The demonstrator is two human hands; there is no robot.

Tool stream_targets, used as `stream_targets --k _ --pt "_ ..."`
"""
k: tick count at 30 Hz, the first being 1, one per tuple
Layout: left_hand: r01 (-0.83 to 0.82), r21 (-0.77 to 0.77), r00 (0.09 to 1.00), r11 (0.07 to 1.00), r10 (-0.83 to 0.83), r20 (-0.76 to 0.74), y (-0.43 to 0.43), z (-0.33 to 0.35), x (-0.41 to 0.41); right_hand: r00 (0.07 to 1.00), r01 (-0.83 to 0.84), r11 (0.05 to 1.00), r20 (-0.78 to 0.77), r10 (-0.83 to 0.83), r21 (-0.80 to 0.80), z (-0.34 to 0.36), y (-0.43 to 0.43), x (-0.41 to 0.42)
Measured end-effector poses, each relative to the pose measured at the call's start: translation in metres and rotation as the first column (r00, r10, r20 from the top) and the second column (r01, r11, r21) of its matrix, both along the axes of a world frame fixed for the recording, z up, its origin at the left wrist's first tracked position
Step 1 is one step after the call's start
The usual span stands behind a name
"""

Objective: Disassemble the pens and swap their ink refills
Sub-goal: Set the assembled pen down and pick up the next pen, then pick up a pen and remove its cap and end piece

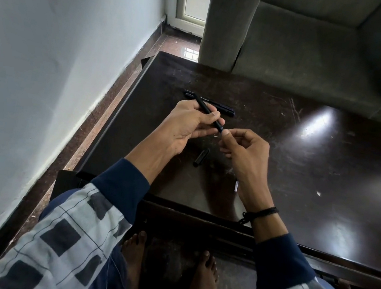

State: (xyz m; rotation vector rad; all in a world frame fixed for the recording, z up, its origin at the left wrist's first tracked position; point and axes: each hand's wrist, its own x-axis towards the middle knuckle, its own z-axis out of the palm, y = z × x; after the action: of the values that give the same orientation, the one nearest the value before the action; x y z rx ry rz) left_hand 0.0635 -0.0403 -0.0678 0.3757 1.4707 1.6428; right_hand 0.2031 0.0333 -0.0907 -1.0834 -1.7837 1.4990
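Head view: left hand [187, 124] pinches a slim matte-black pen barrel [209, 113] between thumb and fingers, tip slanting toward five o'clock, where right hand [244, 149] closes its fingertips on that end. Second black pen [223, 106] lies at twelve o'clock, its white print unreadable; a black cap [201, 157] lies at six.

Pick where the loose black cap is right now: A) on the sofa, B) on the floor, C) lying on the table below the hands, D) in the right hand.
C: the black cap lies on the dark table, apart from both hands, while the left hand holds the pen.
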Motion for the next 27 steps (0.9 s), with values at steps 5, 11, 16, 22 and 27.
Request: stream_targets --k 5,11,16,22,27 --pt "0.007 0.006 1.0 1.0 -0.007 0.01 -0.0004 -0.0005 -0.0004 1.0 -0.018 0.999 -0.009 0.019 0.041 -0.0024 0.002 0.0026" --pt "-0.001 0.011 1.0 1.0 0.001 0.011 -0.0011 0.0006 -0.0021 1.0 0.005 1.0 -0.031 -0.004 0.014 -0.0004 0.0002 0.0017" --pt "0.001 0.004 1.0 1.0 -0.001 0.013 -0.0012 0.0003 -0.0016 1.0 0.005 0.999 -0.013 -0.005 0.041 -0.0003 -0.0001 0.0022" --pt "0.0 0.012 1.0 1.0 0.0 0.012 -0.0011 -0.0004 -0.0016 1.0 -0.009 0.997 -0.013 0.01 0.083 -0.0015 -0.0002 0.003" --pt "0.0 0.017 1.0 1.0 0.0 0.008 -0.0014 -0.0003 -0.0014 1.0 0.004 1.0 -0.02 -0.004 0.026 0.0003 -0.001 0.0018"
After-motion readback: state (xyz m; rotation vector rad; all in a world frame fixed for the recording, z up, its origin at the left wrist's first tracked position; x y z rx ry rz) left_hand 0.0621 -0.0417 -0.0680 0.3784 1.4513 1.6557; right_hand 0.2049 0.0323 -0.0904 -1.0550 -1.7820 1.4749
